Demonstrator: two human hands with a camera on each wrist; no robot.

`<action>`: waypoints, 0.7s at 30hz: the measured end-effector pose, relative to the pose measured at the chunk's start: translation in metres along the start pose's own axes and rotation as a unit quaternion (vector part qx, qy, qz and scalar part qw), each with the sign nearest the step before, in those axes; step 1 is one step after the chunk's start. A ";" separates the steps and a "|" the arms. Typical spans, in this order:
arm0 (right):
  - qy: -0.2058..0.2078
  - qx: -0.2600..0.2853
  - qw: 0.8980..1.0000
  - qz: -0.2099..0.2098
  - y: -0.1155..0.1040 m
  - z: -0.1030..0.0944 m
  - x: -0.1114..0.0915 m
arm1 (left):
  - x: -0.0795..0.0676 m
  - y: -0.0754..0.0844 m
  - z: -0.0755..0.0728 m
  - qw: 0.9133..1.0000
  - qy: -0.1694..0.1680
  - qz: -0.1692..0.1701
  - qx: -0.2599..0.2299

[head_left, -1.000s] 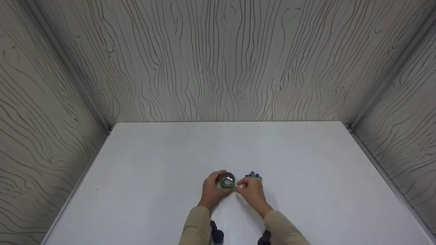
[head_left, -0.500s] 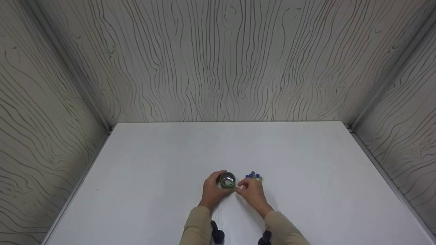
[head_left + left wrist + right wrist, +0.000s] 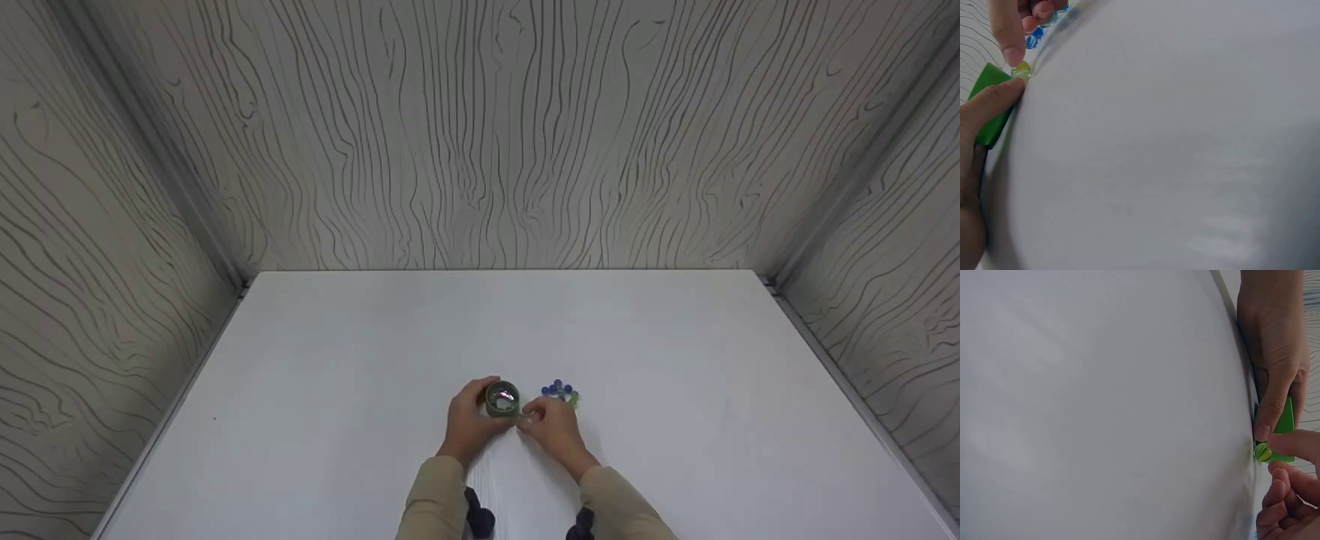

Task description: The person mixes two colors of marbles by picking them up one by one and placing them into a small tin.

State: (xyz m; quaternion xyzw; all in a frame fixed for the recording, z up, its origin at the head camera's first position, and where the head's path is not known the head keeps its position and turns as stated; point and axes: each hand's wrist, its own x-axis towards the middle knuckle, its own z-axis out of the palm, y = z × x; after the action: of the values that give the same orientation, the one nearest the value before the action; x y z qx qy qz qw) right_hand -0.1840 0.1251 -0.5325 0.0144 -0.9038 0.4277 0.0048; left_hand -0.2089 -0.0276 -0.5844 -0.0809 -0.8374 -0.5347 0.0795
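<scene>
Gripping a green cup (left hand), right hand at yellow marble, pinch unclear

1. Walls stand behind the desk's far edge and beside its left and right edges.
2. Cup: on the desk, roughly midway between left and right edges, well apart from the far edge.
3. Left grip: around the cup, from its left.
4. Single marble: beside the cup, between the left thumb and the right grip.
5. Marble cluster: right of the cup, just beyond the right grip.
</scene>
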 end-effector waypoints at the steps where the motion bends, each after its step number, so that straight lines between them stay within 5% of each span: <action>1: -0.001 0.002 1.000 -0.003 0.001 0.000 0.000 | 0.000 0.000 0.000 1.000 0.000 -0.001 -0.001; 21: -0.005 0.007 1.000 -0.003 0.010 0.005 0.004 | 0.000 0.002 -0.001 1.000 -0.008 -0.013 -0.004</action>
State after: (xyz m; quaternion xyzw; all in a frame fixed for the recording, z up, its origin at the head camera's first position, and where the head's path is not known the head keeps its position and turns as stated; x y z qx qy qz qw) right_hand -0.1883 0.1275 -0.5433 0.0194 -0.9007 0.4340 0.0017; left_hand -0.2089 -0.0278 -0.5822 -0.0745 -0.8371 -0.5381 0.0655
